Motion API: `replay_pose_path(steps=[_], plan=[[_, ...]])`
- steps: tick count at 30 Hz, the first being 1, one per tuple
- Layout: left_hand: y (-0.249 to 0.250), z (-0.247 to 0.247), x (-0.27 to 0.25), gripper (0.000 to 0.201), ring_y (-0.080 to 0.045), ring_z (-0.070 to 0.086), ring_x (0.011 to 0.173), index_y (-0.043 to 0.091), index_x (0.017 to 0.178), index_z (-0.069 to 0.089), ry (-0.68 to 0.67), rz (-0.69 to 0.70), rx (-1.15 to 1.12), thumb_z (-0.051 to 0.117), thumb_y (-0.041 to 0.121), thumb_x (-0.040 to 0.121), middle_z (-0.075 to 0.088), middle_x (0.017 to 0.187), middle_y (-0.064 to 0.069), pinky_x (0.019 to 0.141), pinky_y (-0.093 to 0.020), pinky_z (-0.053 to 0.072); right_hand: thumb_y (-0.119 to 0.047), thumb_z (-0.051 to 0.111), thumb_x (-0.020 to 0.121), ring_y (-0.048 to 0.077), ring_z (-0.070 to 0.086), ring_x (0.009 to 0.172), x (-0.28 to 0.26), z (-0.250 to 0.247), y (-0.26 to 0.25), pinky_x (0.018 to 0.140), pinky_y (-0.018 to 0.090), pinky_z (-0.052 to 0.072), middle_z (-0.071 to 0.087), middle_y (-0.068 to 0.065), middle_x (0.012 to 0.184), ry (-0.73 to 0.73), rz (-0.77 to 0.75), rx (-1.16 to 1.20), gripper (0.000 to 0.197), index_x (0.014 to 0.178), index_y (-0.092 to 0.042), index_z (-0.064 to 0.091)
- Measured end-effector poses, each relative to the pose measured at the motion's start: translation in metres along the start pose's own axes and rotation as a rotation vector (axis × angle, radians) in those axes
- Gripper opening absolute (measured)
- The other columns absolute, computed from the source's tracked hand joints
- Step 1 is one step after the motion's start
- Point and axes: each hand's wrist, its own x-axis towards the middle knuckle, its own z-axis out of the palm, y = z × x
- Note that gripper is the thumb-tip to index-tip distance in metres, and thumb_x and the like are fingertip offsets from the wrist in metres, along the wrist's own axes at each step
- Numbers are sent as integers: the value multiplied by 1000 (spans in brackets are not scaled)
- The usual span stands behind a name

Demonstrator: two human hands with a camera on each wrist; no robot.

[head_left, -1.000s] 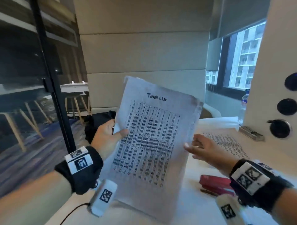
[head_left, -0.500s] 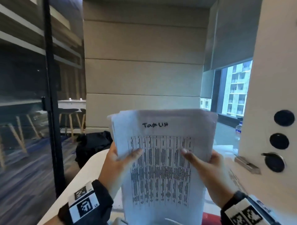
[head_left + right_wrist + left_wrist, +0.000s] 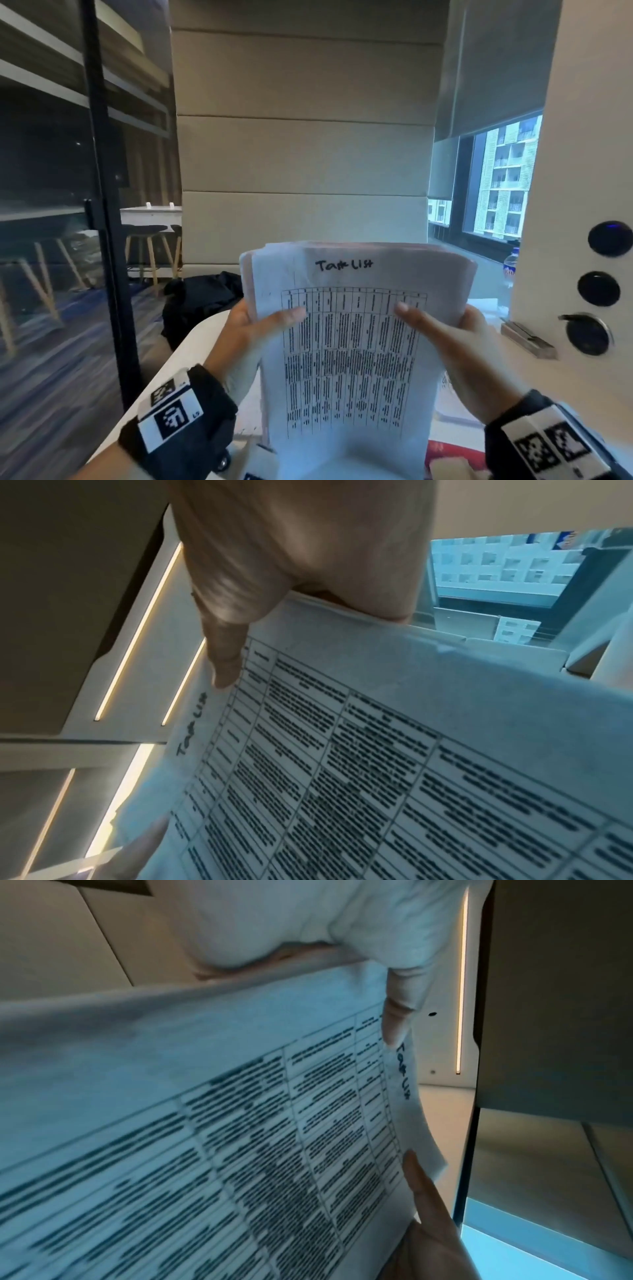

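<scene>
A stack of printed papers (image 3: 352,342) stands upright in front of me, its top sheet headed "Task List" above a dense table. My left hand (image 3: 253,325) grips the stack's left edge, thumb across the front and fingers behind. My right hand (image 3: 455,339) grips the right edge the same way. In the left wrist view the papers (image 3: 205,1137) fill the frame, with my left thumb at the lower right. In the right wrist view my right hand (image 3: 260,593) pinches the papers (image 3: 394,764) at their edge. The stack's bottom edge is hidden.
A white table (image 3: 191,346) lies below the papers. A red object (image 3: 455,454) lies on it at the lower right, and a metal stapler-like bar (image 3: 527,339) by the right wall. A black bag (image 3: 202,301) sits behind the table. A glass partition (image 3: 102,205) stands left.
The papers went from tilted in my left hand alone to upright and squared. My right hand came in and took the right edge. The head view has tilted upward.
</scene>
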Motion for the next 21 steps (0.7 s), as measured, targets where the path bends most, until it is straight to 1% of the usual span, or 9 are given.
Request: replay_pose_path(steps=[2,4,7,9,10,13,15,18,21], plan=[[6,3,3,47,-24,63,113,29,113,68,-56,7,53,75,32,67,69,119,-3,97,-46,45,-39,88,52,21,72,89,0,4,-5,78,32,57,76,7,92,-64,3,-24,48,91,-13,76],[9,9,5,45,-19,64,112,24,116,66,-54,19,81,75,27,72,70,117,-1,98,-42,47,-29,89,57,20,73,84,-1,8,-8,72,27,59,76,6,88,-50,-36,-46,42,92,-10,74],[9,15,9,38,-13,66,103,15,117,64,110,121,29,70,16,80,72,110,-2,86,-25,52,-26,77,66,25,73,78,3,9,-11,61,29,58,75,11,86,59,-76,8,37,96,-6,71],[9,14,11,33,-12,67,97,13,113,64,198,161,-22,69,16,80,73,104,-2,79,-19,52,-26,77,66,29,72,85,6,7,-7,72,37,59,75,12,91,61,-65,30,39,99,-6,70],[9,13,11,32,-13,67,97,13,113,64,182,150,-22,68,15,82,73,104,-2,80,-20,52,-27,81,64,29,72,89,6,7,-4,77,39,59,75,11,93,37,-50,26,43,101,-8,71],[13,14,9,34,-17,66,107,15,117,64,-15,30,113,66,18,83,71,113,-3,88,-29,52,-42,90,49,25,71,94,5,9,1,83,38,56,75,8,97,-67,-7,-5,63,100,-10,73],[16,14,12,30,-16,66,107,16,113,67,8,28,172,68,18,84,72,112,-1,89,-28,52,-48,89,43,27,71,93,7,9,0,84,41,56,75,10,97,-47,-29,-6,72,100,-8,72],[12,14,13,15,-17,70,93,14,97,72,186,17,48,64,8,86,75,97,-3,83,-32,52,-37,89,56,31,71,91,8,7,0,85,45,56,75,11,94,9,-22,35,56,99,-5,72],[-9,13,1,16,-8,70,88,14,95,69,206,-59,97,61,3,87,76,92,5,77,-21,50,-25,80,61,18,72,89,-2,10,10,83,33,57,76,2,91,1,10,-14,37,95,-11,74]])
